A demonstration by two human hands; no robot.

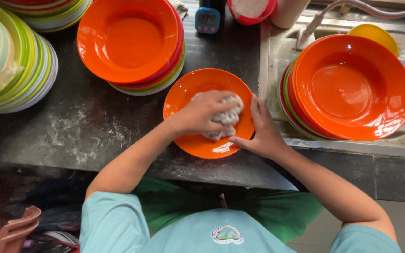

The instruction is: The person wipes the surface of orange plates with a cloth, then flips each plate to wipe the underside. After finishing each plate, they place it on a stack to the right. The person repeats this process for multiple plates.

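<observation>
An orange plate [188, 93] lies on the dark counter [85, 126] in front of me. My left hand [201, 112] presses a crumpled grey-white cloth [228, 117] onto the plate's middle. My right hand [262, 131] grips the plate's right rim, thumb underneath near the front edge. The cloth is partly hidden under my left fingers.
A stack of plates topped by an orange one [130, 40] stands behind the plate. Another stack topped in orange [352, 86] sits in the metal sink [277, 56] at right, with a yellow plate [376, 35] behind. Pale green and white plates [15, 61] lean at left. A blue timer [207, 19] stands at the back.
</observation>
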